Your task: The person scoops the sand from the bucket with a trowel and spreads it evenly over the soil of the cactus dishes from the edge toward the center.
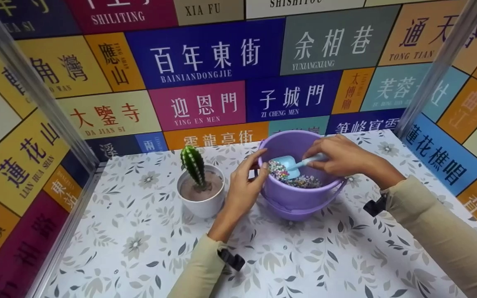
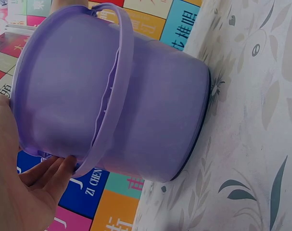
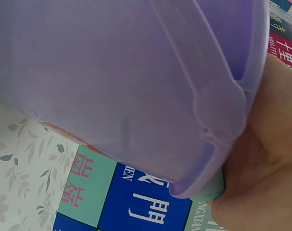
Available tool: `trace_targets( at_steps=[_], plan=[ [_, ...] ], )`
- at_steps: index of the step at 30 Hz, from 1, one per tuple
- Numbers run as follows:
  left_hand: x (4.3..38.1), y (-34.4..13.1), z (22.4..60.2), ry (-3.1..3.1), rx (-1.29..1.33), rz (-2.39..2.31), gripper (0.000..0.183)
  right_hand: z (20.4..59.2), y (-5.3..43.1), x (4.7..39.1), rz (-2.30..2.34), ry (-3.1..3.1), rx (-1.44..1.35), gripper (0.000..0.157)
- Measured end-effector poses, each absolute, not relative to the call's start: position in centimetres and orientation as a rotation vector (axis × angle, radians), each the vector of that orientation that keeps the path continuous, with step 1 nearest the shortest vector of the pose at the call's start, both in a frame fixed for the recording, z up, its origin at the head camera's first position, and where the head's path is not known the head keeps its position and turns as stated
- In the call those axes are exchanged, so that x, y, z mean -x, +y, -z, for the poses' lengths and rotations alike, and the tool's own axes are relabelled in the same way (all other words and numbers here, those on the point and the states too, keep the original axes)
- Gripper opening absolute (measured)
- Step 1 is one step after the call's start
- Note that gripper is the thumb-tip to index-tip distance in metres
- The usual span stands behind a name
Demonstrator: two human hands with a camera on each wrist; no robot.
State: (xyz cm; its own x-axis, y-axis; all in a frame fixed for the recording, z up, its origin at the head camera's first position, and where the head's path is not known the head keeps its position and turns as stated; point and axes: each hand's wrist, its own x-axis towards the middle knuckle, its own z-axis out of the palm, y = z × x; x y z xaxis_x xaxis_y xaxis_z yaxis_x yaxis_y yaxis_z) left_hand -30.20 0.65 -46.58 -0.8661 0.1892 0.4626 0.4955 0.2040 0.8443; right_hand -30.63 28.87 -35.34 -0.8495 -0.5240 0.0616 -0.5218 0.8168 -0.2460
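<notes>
A purple bucket (image 1: 294,188) stands on the table with its handle hanging down in front, and multicoloured gravel (image 1: 304,181) lies inside. My left hand (image 1: 244,182) holds the bucket's left rim; in the left wrist view, fingers (image 2: 57,175) of that hand lie against its side. With my right hand (image 1: 336,155) I grip the handle of a light-blue toy shovel (image 1: 292,165) inside the bucket. The shovel's blade is down at the gravel, some of it heaped around the blade's left side. In the right wrist view the bucket wall (image 3: 102,82) hides the blade.
Left of the bucket, close to my left hand, is a green cactus (image 1: 194,165) in a white pot (image 1: 201,205). The table (image 1: 263,260) has a leaf-patterned cover. Behind it rises a wall (image 1: 205,58) of coloured name panels, with metal posts (image 1: 437,70) at the corners.
</notes>
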Motion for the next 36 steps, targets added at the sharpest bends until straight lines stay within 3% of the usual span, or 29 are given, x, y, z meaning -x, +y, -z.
trace_targets(
  at_steps=[10,20,36],
  plan=[
    [30.2,0.6,46.6,-2.224,0.644,1.718,0.046,35.3,29.4,30.2,0.440,3.003,0.879,0.022],
    [29.9,0.6,45.8,-2.192,0.596,1.736,0.058,34.9,30.0,29.6,0.498,3.012,0.834,0.022],
    [27.7,-3.5,39.3,-2.148,0.764,1.352,0.064,34.3,29.6,29.3,0.527,3.043,0.823,0.022]
  ],
)
